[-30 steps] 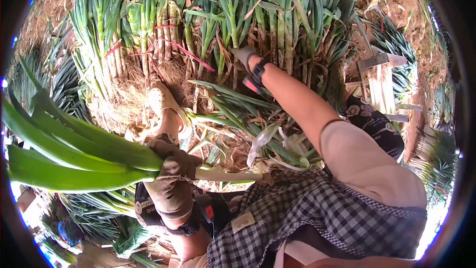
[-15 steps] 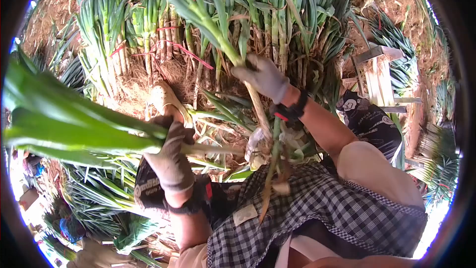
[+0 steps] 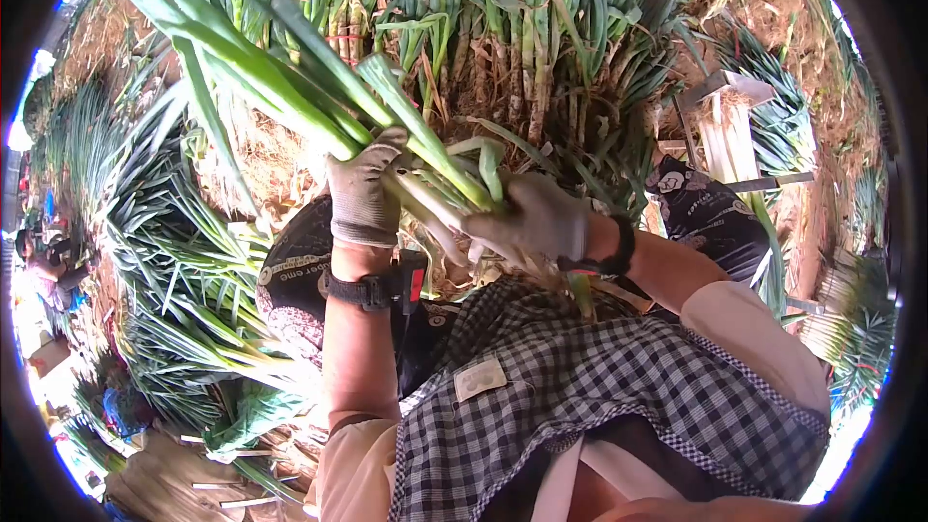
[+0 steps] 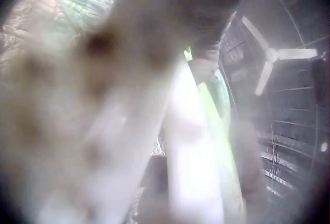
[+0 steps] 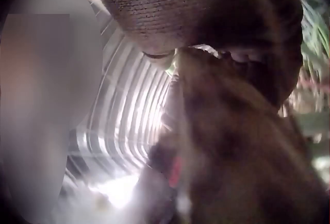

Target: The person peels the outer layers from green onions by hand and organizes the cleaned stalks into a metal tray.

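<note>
Several large green onions (image 3: 280, 97), broad-leaved and pale at the stalk, slant from upper left towards the lap in the head view. My gloved left hand (image 3: 365, 198) grips them around the stalks, its fingers curled. Close beside it, my gloved right hand (image 3: 536, 217) holds the lower part of another green onion with a folded leaf (image 3: 488, 169); its stalk overlaps the others. In the left wrist view a white stalk (image 4: 193, 152) runs past the blurred glove. A brownish blurred stalk (image 5: 237, 141) fills much of the right wrist view, below the glove (image 5: 206, 15).
Bundles of green onions (image 3: 512, 29), some with red ties, stand upright in front. More green onions (image 3: 184, 319) lie heaped at left. A wooden stand (image 3: 720, 130) is at right. The checked apron (image 3: 541, 406) covers the lap, and another person (image 3: 53, 271) is far left.
My right hand has drawn a green onion from the standing bundles back to my left hand. My left hand has risen and turned, swinging its onions from pointing left to up-left.
</note>
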A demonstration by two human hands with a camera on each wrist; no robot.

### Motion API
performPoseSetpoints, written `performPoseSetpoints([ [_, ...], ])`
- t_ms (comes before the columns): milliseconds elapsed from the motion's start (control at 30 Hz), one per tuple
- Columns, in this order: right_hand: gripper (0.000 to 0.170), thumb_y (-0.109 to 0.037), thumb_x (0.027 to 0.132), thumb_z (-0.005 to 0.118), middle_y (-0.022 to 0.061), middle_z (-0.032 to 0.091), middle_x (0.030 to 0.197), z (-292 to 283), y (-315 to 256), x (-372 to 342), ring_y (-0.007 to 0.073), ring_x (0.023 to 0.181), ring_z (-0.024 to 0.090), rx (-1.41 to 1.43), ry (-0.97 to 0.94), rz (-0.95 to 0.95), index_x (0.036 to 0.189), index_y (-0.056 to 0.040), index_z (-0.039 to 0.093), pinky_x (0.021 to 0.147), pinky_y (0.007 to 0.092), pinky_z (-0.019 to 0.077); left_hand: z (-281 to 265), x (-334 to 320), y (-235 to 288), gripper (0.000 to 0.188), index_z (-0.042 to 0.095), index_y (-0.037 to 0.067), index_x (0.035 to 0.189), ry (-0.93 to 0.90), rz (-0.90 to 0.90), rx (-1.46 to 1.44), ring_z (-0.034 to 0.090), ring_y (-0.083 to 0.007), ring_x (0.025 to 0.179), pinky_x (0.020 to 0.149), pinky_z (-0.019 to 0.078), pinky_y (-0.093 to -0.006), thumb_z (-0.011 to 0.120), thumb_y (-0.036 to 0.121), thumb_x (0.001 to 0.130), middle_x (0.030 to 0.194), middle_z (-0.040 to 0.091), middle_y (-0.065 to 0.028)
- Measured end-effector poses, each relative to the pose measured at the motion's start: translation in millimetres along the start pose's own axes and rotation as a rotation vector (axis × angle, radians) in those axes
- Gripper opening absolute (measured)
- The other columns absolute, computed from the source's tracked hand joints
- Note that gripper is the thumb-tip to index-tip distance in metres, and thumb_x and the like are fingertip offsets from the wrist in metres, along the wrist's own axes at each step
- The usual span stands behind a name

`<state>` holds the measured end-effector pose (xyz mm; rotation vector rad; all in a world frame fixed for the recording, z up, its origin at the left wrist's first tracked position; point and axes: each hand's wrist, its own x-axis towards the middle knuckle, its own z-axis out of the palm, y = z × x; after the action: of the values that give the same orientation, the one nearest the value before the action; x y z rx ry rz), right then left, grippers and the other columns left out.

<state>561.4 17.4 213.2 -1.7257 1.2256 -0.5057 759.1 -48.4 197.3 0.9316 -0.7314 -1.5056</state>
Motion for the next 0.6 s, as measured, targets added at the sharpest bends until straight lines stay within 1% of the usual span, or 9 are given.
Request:
performPoseSetpoints([
  [33,0.042,-0.04,0.089,0.06,0.0178,0.064,0.088,-0.1,2.6,8.7,0.022,0.082,0.067,0.257,-0.041,0.079,0.109,-0.0036,0.06,0.067,0.0324,0.0508,-28.7,13.3,-22.3,0.022,0.057,-0.005,0.097,-0.224,0.082,0.092,0.06,-0.0159,0.081,0.072,0.0516,-0.0286,0.055,-0.005,0.076,0.093,0.061,-0.0091],
  [133,0.049,-0.045,0.092,0.054,0.0125,0.064,0.096,-6.6,20.6,34.9,0.0162,0.086,0.063,0.527,-0.179,0.031,0.121,-0.0057,0.054,0.072,0.0296,0.0501,-24.8,13.5,-13.5,0.019,0.057,-0.003,0.095,-0.331,0.025,0.039,0.06,-0.0163,0.08,0.072,0.0518,-0.0289,0.055,-0.003,0.076,0.093,0.061,-0.0091],
  [200,0.053,-0.048,0.094,0.049,0.0062,0.062,0.101,-6.7,14.0,37.9,0.0114,0.086,0.061,0.768,-0.301,0.113,0.129,-0.0078,0.05,0.073,0.0272,0.0498,-21.0,13.5,-4.8,0.019,0.057,-0.001,0.096,-0.543,0.612,0.707,0.06,-0.0161,0.08,0.071,0.0525,-0.0285,0.054,-0.002,0.078,0.089,0.061,-0.0093],
  [267,0.053,-0.05,0.094,0.046,0.0023,0.061,0.097,8.9,8.3,27.3,0.0101,0.079,0.058,1.176,-0.244,0.306,0.129,-0.0101,0.049,0.071,0.0265,0.0496,-17.8,10.6,0.2,0.024,0.054,-0.001,0.099,-0.321,-0.001,0.103,0.06,-0.0175,0.075,0.068,0.0532,-0.0272,0.052,-0.005,0.075,0.083,0.06,-0.01],
  [300,0.053,-0.05,0.094,0.046,0.0023,0.061,0.097,11.0,10.2,25.4,0.0101,0.079,0.058,1.179,-0.247,0.312,0.129,-0.0101,0.049,0.071,0.0265,0.0496,-14.7,9.5,1.7,0.005,0.06,-0.006,0.072,-0.292,-0.071,-0.024,0.064,-0.0204,0.075,0.06,0.053,-0.0266,0.056,-0.009,0.072,0.082,0.064,-0.0171],
  [400,0.049,-0.051,0.095,0.045,-0.0011,0.06,0.083,10.0,23.4,10.2,0.0079,0.069,0.055,1.219,-0.277,0.348,0.116,-0.008,0.055,0.066,0.0257,0.0477,-9.6,6.7,-2.6,0.006,0.06,-0.008,0.081,-0.297,-0.104,0.008,0.064,-0.0197,0.064,0.057,0.055,-0.0276,0.057,-0.009,0.076,0.081,0.065,-0.0189],
  [467,0.034,-0.029,0.093,0.054,0.0049,0.061,0.09,4.6,43.8,4.1,0.0149,0.08,0.059,0.795,-0.216,0.207,0.117,-0.0047,0.057,0.068,0.0291,0.0512,-9.4,9.2,-3.8,0.007,0.06,-0.009,0.084,-0.331,-0.089,0.068,0.063,-0.0194,0.061,0.056,0.0548,-0.0275,0.057,-0.009,0.077,0.08,0.065,-0.0183],
  [567,0.034,-0.03,0.089,0.055,0.0103,0.063,0.085,10.0,95.4,-17.4,0.0221,0.077,0.062,0.238,-0.286,-0.101,0.11,-0.0027,0.06,0.068,0.0333,0.051,-4.8,8.6,-3.3,0.013,0.06,-0.01,0.089,-0.322,-0.075,0.124,0.062,-0.0189,0.058,0.053,0.0529,-0.0267,0.058,-0.009,0.077,0.077,0.066,-0.0171],
  [600,0.042,-0.037,0.088,0.055,0.0132,0.064,0.088,14.2,102.0,-31.1,0.0261,0.077,0.063,-0.1,-0.406,0.099,0.11,-0.0015,0.06,0.07,0.0357,0.0507,-4.1,7.8,-3.3,0.016,0.06,-0.011,0.092,-0.28,-0.084,0.124,0.062,-0.0186,0.058,0.051,0.0513,-0.026,0.058,-0.009,0.076,0.075,0.066,-0.0163],
])
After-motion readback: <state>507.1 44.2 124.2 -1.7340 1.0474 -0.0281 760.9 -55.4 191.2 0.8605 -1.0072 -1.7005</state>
